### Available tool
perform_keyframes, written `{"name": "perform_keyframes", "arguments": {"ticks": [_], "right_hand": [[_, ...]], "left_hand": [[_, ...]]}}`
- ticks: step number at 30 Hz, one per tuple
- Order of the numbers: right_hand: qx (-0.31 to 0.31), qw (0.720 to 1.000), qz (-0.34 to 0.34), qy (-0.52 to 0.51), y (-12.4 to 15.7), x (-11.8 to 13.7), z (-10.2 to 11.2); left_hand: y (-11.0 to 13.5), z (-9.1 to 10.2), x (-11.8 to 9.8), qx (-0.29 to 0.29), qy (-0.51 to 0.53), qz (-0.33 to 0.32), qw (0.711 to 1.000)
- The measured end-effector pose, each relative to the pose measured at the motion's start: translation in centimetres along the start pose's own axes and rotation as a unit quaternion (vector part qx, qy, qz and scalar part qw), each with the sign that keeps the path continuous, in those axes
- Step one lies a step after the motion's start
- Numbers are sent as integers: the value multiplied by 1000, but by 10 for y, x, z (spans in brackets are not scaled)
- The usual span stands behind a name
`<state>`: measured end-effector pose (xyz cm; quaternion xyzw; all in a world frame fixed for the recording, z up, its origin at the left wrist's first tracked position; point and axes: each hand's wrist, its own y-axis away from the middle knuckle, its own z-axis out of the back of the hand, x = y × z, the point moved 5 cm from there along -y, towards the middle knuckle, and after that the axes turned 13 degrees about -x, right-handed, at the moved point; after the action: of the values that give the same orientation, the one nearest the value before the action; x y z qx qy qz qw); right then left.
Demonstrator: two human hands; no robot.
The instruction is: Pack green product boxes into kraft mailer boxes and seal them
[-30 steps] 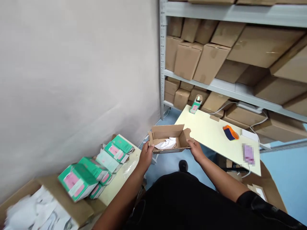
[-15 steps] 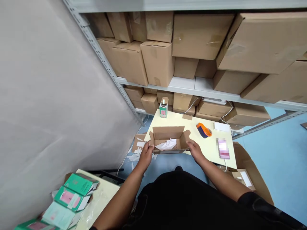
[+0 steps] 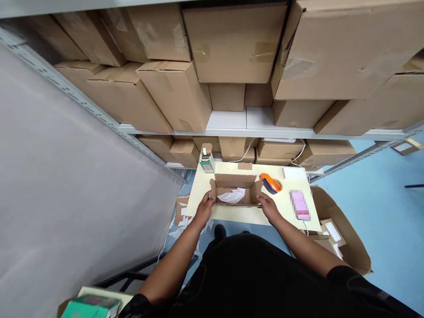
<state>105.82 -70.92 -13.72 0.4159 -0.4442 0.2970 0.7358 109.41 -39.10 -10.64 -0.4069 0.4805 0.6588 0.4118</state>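
Between my two hands is an open cardboard box [image 3: 236, 180], its flaps up and a crumpled white paper [image 3: 232, 195] lying inside. My left hand [image 3: 204, 207] is closed on the box's left end, and my right hand [image 3: 269, 208] grips the right end. The box is at the front part of a pale yellow table [image 3: 232, 215]; whether it rests on the top or hangs just above, I cannot tell. Right of it lies an orange and blue tape dispenser [image 3: 271, 183]. Behind the box, at the left, stands a green and pink box [image 3: 207, 163] with its top open.
A phone [image 3: 300, 205] with a cable and a white box [image 3: 294, 173] are at the table's right. Shelves [image 3: 232, 131] full of cardboard boxes rise behind. A large open carton [image 3: 354, 234] stands right; paper scraps [image 3: 180, 229] lie on the floor. Green boxes [image 3: 91, 307] sit lower left.
My view has turned and moved closer to the table and shelves. The cardboard box, still in both hands, has come further over the tabletop. The green boxes have mostly left the view.
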Motion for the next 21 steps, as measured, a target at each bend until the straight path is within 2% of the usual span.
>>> {"name": "perform_keyframes", "arguments": {"ticks": [6, 10, 13, 15, 18, 21], "right_hand": [[-44, 996, -73, -35, -21, -19, -19], [-69, 992, -98, -36, -19, -26, -27], [-86, 994, -70, -25, -10, -25, -20], [-107, 994, -35, 0, -4, -20, -9], [-166, 985, 10, 53, 2, -9, 9], [-223, 971, 38, 78, 8, 7, 17]], "left_hand": [[-56, -13, 24, 55, -40, 45, 997], [-78, -8, 42, 86, -53, 68, 993], [-94, 7, 48, 87, -41, 60, 994], [-112, 23, 49, 68, -43, 61, 995], [-155, 48, 41, 14, -76, 47, 996], [-206, 61, 16, 6, -86, -41, 995]]}}
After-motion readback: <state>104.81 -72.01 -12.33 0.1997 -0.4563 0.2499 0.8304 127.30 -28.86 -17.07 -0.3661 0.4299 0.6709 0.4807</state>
